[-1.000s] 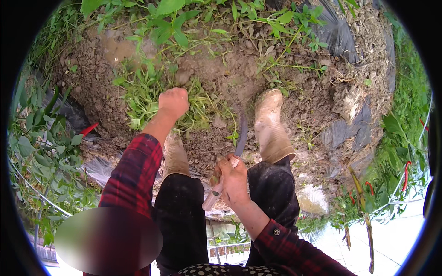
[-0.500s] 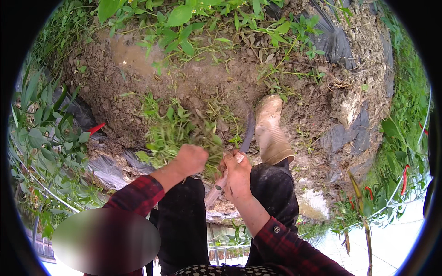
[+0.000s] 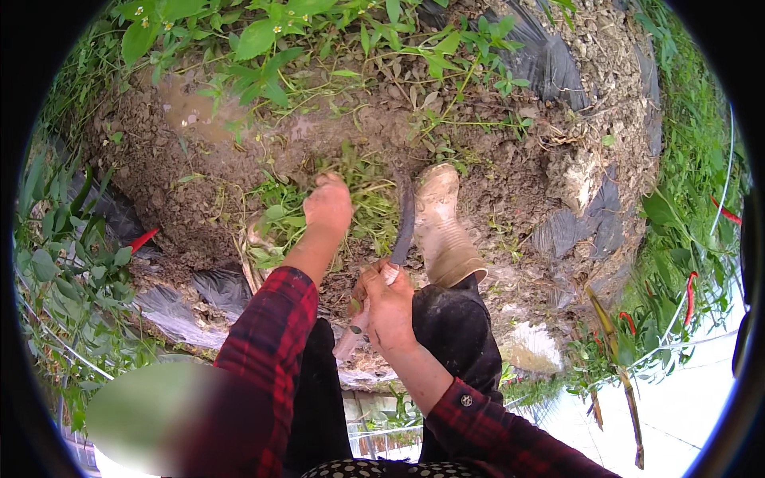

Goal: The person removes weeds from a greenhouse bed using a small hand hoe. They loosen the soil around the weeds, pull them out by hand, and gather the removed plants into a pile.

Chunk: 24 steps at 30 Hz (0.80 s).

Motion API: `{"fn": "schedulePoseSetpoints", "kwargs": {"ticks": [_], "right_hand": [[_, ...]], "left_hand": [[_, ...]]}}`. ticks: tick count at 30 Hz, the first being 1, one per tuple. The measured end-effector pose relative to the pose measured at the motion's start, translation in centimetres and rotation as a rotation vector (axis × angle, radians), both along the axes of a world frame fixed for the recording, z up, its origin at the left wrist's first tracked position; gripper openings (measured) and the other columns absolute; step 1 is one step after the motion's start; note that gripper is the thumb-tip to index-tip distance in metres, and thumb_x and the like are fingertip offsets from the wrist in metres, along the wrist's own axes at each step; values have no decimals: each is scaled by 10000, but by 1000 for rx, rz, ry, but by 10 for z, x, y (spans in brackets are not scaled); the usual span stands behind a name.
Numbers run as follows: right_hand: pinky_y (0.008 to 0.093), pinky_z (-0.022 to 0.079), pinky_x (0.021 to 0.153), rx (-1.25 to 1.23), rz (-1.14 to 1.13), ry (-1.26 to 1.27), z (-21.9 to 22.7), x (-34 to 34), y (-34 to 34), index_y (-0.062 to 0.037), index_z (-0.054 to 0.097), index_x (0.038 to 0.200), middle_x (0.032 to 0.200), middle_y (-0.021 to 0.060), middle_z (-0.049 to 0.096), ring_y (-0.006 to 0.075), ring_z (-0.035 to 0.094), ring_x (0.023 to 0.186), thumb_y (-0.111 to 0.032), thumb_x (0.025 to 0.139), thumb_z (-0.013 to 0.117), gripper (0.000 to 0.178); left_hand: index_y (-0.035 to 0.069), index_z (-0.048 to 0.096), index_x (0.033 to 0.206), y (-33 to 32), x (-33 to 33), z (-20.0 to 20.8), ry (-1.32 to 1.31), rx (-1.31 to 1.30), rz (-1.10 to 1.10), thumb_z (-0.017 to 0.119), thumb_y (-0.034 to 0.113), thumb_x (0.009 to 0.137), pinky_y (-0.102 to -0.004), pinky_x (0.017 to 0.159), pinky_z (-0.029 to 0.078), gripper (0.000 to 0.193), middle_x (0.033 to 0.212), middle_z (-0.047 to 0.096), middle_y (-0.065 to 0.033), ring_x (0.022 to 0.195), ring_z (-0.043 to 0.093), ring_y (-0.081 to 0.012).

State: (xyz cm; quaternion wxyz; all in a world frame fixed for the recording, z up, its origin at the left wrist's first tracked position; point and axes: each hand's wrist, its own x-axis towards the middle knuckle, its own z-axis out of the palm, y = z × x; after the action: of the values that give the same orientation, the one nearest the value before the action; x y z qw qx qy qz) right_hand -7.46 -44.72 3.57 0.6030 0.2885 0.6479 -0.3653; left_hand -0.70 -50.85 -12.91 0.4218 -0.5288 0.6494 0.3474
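My right hand (image 3: 388,311) is closed round the pale handle of a sickle (image 3: 406,219), whose dark, slightly curved blade points away from me, just left of my boot. Green weeds (image 3: 370,195) lie in a loose bunch between the blade and my left hand (image 3: 327,209). That hand is reached out low over the soil with its fingers curled in, the weeds at its far and right side; its grip is partly hidden. More cut or pulled greenery (image 3: 275,211) rests left of my wrist.
My muddy boot (image 3: 443,223) stands on bare brown soil (image 3: 191,159). Leafy plants (image 3: 263,48) grow along the far side. Torn dark plastic film (image 3: 590,227) covers parts of the right bank. Plants with red peppers (image 3: 690,299) and wires flank both sides.
My left hand has moved forward, away from my knees, with the bunch of weeds. The sickle stays in my right hand, which shifted slightly left and down in view.
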Motion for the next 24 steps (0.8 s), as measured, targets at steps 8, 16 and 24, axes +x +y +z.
{"fn": "schedulePoseSetpoints", "kwargs": {"ticks": [8,16,24], "right_hand": [[288,377,386,13,-58,-77,7,-8,-10,-108,374,802,587,37,413,142,409,439,-84,873,509,154],[247,365,368,-84,-186,19,19,-36,-43,-94,398,824,595,13,420,104,408,436,-82,849,517,123],[247,360,350,-282,-166,-20,69,-48,-116,-84,407,826,587,19,433,101,395,402,-69,838,512,107]], "left_hand": [[-81,432,1190,-30,23,10,169,307,1023,635,248,771,-398,971,356,570,1237,468,-227,1165,438,-339],[-15,444,1230,-215,99,106,173,-626,1440,625,251,778,-498,954,339,554,1281,442,-202,1145,444,-319],[22,520,1144,-356,294,245,-609,-851,-956,430,64,828,-348,851,447,331,1169,541,-135,1061,520,-259]]}}
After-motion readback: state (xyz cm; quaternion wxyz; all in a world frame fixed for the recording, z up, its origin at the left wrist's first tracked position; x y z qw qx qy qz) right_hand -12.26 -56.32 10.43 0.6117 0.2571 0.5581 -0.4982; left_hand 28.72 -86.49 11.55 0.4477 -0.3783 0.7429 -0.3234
